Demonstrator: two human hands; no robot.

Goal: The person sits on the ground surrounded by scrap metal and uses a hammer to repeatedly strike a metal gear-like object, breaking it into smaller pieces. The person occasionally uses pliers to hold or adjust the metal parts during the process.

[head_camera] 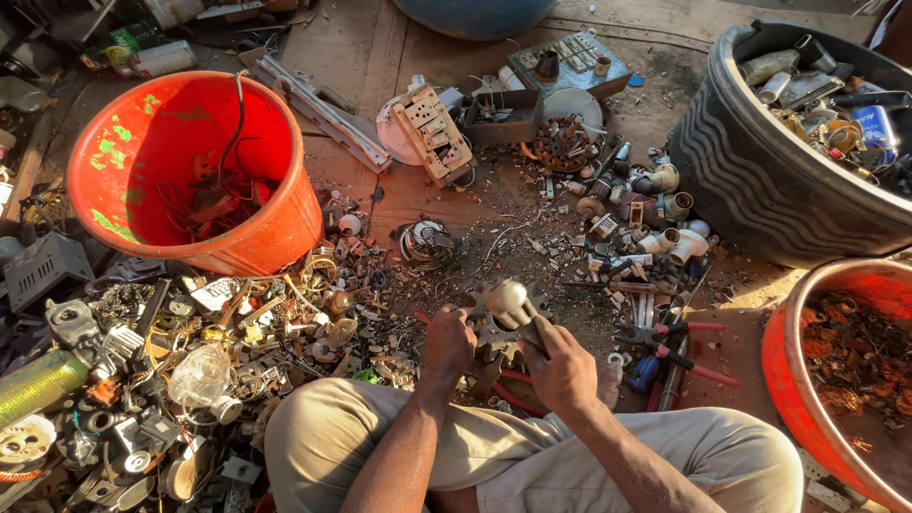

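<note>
Orange plastic, the bucket (152, 142) at my far left stands open with red wires inside, its rim edged by a heap of metal scrap (190, 351) that crowds the floor (446, 199) toward my knee. A green cylinder (38, 380) lies at the left edge. My left hand (448, 344) is curled shut around the toothed metal part (494, 328), which I hold above my lap; its pale rounded knob tilts up and away from me. My right hand (560, 369) grips the same piece from the other side, fingers closed. Red-handled pliers (665, 332) lie just right. Bare dusty floor opens ahead; a black tub (760, 180) and another orange basin (788, 380) close off the right.
</note>
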